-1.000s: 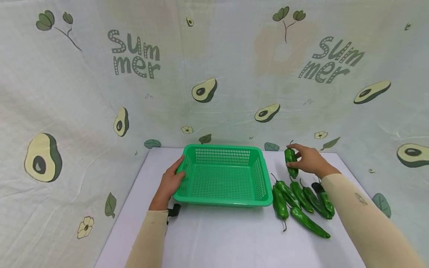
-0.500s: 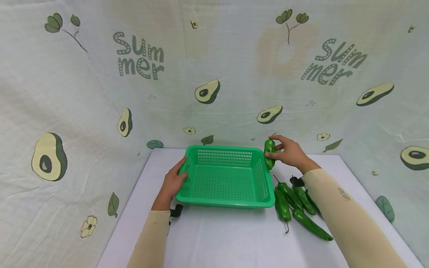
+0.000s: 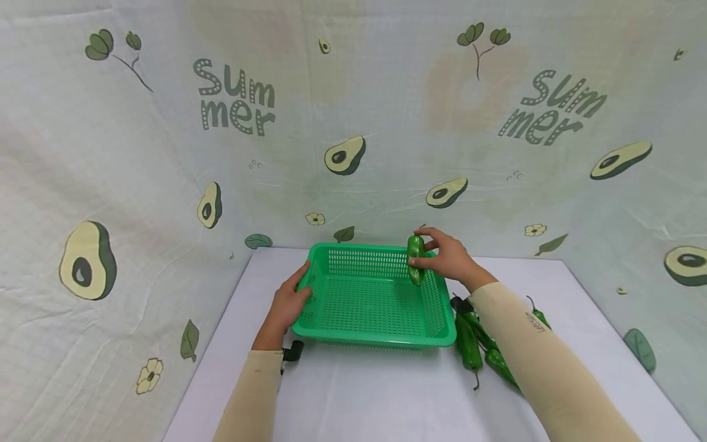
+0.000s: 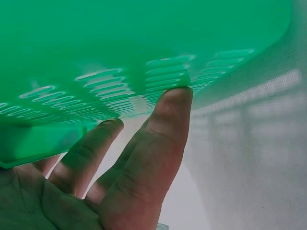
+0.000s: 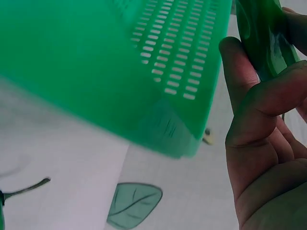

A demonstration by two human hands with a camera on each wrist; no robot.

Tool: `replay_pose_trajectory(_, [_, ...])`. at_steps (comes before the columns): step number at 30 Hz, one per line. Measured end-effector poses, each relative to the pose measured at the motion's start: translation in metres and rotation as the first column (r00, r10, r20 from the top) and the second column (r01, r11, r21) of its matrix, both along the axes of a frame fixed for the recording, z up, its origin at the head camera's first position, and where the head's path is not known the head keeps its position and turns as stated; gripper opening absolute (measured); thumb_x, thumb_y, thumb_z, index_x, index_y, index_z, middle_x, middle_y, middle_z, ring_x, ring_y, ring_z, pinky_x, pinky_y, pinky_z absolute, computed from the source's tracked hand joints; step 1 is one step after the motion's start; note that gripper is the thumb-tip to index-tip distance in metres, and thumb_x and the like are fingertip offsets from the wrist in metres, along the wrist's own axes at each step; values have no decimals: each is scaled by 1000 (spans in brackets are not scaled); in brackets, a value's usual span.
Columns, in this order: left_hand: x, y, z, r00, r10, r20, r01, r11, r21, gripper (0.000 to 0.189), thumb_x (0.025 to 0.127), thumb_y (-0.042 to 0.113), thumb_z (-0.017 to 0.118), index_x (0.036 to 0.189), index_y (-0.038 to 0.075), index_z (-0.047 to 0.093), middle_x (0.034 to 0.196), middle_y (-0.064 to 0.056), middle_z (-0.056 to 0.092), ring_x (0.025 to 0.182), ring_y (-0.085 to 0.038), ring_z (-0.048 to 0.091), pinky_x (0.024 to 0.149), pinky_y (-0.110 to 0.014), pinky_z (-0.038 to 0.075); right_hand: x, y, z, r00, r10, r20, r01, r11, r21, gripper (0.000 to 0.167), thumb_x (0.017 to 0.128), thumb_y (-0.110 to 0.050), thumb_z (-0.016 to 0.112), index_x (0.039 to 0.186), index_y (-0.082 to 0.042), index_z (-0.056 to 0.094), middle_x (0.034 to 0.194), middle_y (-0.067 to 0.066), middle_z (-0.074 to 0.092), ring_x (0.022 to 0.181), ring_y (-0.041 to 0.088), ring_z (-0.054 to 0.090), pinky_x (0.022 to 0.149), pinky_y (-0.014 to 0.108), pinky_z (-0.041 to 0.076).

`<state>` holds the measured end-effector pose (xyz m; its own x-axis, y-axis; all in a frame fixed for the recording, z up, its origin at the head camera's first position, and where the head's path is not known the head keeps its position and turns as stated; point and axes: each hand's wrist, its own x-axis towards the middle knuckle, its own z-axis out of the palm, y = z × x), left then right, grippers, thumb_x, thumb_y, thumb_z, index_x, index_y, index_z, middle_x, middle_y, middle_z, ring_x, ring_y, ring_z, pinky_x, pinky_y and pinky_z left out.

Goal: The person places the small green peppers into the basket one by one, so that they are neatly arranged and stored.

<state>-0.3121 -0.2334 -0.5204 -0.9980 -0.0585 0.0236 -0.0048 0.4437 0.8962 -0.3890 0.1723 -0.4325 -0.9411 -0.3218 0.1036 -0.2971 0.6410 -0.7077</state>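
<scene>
A green plastic basket with slotted walls stands on the white table. My left hand holds its left side, the thumb over the rim; in the left wrist view the fingertips press the slotted outer wall. Above the right end of the basket, my right hand pinches a green chili pepper upright between thumb and fingers. The right wrist view has this pepper at its upper right, apart from the basket wall. Below my right forearm lie several more peppers, partly hidden by the sleeve.
The white table is enclosed by a pale cloth printed with avocados, leaves and lettering. One pepper lies to the right of my right forearm. Dark wrist cameras sit below both hands.
My right hand has carried the pepper leftward from the table's right side, across the basket's right rim, to above its inside. The left hand keeps its hold on the basket.
</scene>
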Motion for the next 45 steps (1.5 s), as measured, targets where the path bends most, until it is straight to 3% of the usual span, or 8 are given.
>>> replay_pose_trajectory(9, [1, -2, 1, 1000, 1, -5, -1, 1000, 13, 73, 96, 20, 54, 164, 41, 38, 167, 0, 37, 149, -31, 37, 106, -58, 39, -7, -41, -2, 998, 52, 18, -51, 997, -57, 78, 88, -39, 87, 156, -29, 49, 127, 15, 66, 106, 33, 68, 80, 44, 60])
replay_pose_trajectory(18, [0, 0, -1, 1000, 1, -7, -1, 1000, 28, 72, 96, 20, 55, 163, 43, 39, 167, 1, 38, 146, -30, 40, 106, -57, 40, -11, -85, -10, 984, 152, 92, -135, 977, -164, 75, 92, -29, 85, 156, -30, 46, 129, 18, 62, 91, 26, 74, 74, 45, 62])
replay_pose_trajectory(23, [-1, 0, 0, 1000, -3, -17, 4, 999, 36, 71, 97, 20, 55, 163, 40, 40, 167, 1, 37, 151, -32, 35, 111, -61, 37, -14, -111, -15, 974, 204, 98, -185, 967, -172, 79, 91, -29, 85, 158, -28, 44, 129, 18, 62, 88, 32, 74, 73, 48, 62])
replay_pose_trajectory(29, [-1, 0, 0, 1000, -1, -21, 2, 999, 39, 71, 97, 20, 55, 163, 41, 41, 167, 3, 38, 153, -30, 33, 112, -60, 36, -21, -136, -25, 965, 243, 99, -224, 959, -172, 79, 90, -32, 86, 157, -34, 45, 130, 16, 61, 88, 28, 73, 70, 42, 61])
replay_pose_trajectory(35, [0, -2, -1, 1000, 18, -22, -17, 1000, 25, 71, 97, 20, 55, 163, 40, 41, 165, 2, 41, 146, -29, 41, 106, -57, 41, -23, -160, -27, 952, 280, 126, -253, 947, -197, 78, 89, -33, 87, 156, -35, 47, 132, 15, 59, 90, 29, 73, 72, 40, 61])
replay_pose_trajectory(40, [-1, 2, -1, 999, 10, -38, -8, 999, 33, 71, 96, 18, 55, 163, 38, 41, 164, 2, 42, 136, -28, 48, 99, -53, 44, -24, -177, -26, 947, 310, 79, -290, 936, -199, 79, 89, -31, 87, 157, -32, 46, 130, 16, 60, 84, 28, 74, 70, 39, 61])
replay_pose_trajectory(45, [-1, 2, 0, 1000, 6, -29, -5, 999, 43, 71, 97, 18, 55, 163, 38, 40, 164, 3, 42, 135, -26, 49, 98, -51, 46, -26, -187, -37, 942, 326, 85, -302, 929, -214, 81, 88, -33, 88, 158, -30, 46, 130, 16, 60, 84, 24, 74, 69, 39, 61])
